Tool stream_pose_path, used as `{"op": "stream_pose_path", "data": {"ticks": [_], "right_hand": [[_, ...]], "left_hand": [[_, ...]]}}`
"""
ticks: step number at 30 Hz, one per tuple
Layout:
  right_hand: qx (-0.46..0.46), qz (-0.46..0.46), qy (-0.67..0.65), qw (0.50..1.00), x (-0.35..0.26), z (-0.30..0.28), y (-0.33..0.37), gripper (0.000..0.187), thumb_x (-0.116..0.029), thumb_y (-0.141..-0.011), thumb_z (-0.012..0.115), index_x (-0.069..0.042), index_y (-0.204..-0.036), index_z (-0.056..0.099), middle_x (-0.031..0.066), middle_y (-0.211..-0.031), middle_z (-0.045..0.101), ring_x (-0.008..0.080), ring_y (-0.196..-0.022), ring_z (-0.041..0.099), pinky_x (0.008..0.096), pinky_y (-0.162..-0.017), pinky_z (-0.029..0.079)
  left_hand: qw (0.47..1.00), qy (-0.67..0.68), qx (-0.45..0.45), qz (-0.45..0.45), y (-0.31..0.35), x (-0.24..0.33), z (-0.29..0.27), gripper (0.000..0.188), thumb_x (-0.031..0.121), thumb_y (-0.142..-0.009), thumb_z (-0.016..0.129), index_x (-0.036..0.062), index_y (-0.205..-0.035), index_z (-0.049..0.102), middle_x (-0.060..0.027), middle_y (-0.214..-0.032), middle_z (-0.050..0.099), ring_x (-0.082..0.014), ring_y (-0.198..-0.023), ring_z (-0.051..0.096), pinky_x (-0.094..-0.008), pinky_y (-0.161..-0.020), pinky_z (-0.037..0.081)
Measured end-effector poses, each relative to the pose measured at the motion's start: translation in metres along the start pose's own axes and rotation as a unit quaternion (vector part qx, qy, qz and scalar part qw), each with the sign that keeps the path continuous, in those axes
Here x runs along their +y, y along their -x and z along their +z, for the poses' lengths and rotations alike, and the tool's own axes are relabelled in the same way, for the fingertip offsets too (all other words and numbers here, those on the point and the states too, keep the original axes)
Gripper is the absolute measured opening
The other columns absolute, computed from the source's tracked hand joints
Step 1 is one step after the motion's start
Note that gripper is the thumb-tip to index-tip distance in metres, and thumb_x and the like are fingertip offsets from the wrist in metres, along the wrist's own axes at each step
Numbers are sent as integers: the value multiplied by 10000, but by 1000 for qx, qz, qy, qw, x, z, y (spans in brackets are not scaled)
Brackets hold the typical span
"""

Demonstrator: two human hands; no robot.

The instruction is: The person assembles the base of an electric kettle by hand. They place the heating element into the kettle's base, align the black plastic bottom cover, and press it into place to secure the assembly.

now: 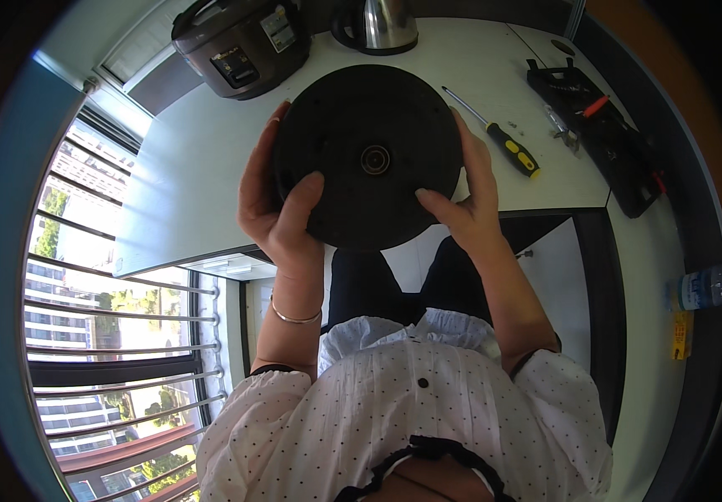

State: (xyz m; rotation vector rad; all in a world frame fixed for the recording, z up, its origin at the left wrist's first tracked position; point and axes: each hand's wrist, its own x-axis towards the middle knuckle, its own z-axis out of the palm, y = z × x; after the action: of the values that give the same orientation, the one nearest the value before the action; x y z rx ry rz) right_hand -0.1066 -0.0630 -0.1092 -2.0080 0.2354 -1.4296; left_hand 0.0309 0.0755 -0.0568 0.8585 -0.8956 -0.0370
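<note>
A round black kettle base (361, 209) with a ringed metal connector at its centre is raised in front of me, its flat face toward my view. My left hand (285, 205) grips its left edge, with the thumb lying on the face and the fingers around the rim. On the opposite edge my right hand (474, 197) holds it the same way, thumb at the lower right. The fingers behind the base are partly hidden. Right of the base, a screwdriver (511, 149) with a black and yellow handle lies on the white counter (193, 167), beside a few tiny screws (516, 128).
A steel kettle (386, 27) and a dark electric cooker (244, 54) stand at the back. An open black tool case (603, 138) with red-handled tools lies at the right. Farther right are a plastic bottle (700, 289) and a yellow box (680, 336). A barred window (118, 309) is at left.
</note>
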Motion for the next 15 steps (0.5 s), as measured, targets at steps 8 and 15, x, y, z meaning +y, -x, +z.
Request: {"op": "stream_pose_path", "data": {"ticks": [8, 15], "right_hand": [[17, -3, -16, 1000, -3, 2, -2, 804, -316, -715, 738, 32, -1372, 433, 152, -1122, 584, 274, -1025, 522, 364, -909, 385], [38, -20, 23, 999, -3, 4, -2, 720, -246, -735, 693, 32, -1355, 455, 160, -1113, 593, 293, -1039, 518, 385, -947, 348]], "left_hand": [[998, -43, 41, 14, 0, -2, 7, 627, 39, -666, 558, -112, -1273, 511, -239, -1175, 613, -309, -1087, 610, -381, -994, 470], [1000, -6, 5, -3, -1, 0, 2, 574, -30, -686, 573, -91, -1255, 532, -287, -1304, 525, -368, -1223, 525, -451, -1059, 406]]}}
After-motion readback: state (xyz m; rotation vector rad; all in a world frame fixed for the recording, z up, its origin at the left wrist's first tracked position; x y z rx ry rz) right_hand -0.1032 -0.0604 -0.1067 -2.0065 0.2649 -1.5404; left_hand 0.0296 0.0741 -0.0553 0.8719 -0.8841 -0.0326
